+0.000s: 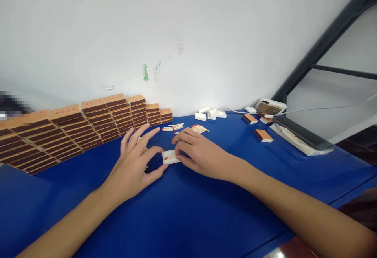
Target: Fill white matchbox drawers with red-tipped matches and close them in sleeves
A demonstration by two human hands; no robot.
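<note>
A small white matchbox tray (172, 161) lies on the blue table between my hands, with a few red-headed matches (169, 157) in it. My left hand (134, 161) holds the tray's left end between thumb and index finger, its other fingers spread above the table. Over the tray's right end, my right hand (197, 152) pinches the matches by their plain ends, its fingertips partly hiding them. Loose matches (173, 127) lie behind the tray, and another pile (200, 129) shows just beyond my right hand. More matches (143, 145) are partly covered by my left hand.
Stacked matchboxes (97, 120) line the wall at the left. Several empty white trays (212, 113) sit at the back. Matchboxes (263, 135), a white cable (235, 111), a phone (303, 132) on a packet and a white-edged case (271, 107) occupy the right side.
</note>
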